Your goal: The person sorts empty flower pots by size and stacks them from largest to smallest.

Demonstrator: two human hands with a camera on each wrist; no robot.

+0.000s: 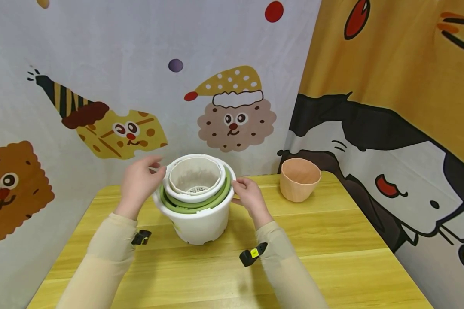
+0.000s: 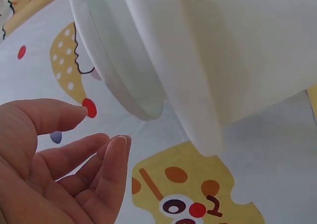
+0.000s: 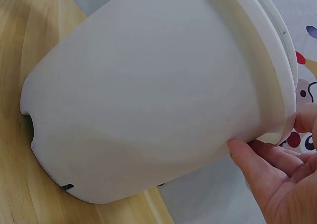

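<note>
A large white flower pot [image 1: 201,227] stands on the wooden table with smaller pots nested in it. Inside it show green pot rims [image 1: 186,210] and, innermost, a white pot [image 1: 195,171] with a mesh bottom. My right hand [image 1: 251,198] pinches the large pot's rim at its right side; in the right wrist view, that hand [image 3: 282,174] has fingers under the rim and the thumb against it. My left hand [image 1: 141,182] is by the rim on the left. The left wrist view shows this hand [image 2: 64,169] loosely curved, holding nothing, apart from the pot.
A peach-coloured pot [image 1: 299,184] stands at the back right of the wooden table [image 1: 313,253]. Behind the table hangs a white cloth [image 1: 131,51] with cartoon prints, and a yellow printed cloth [image 1: 379,77] is on the right.
</note>
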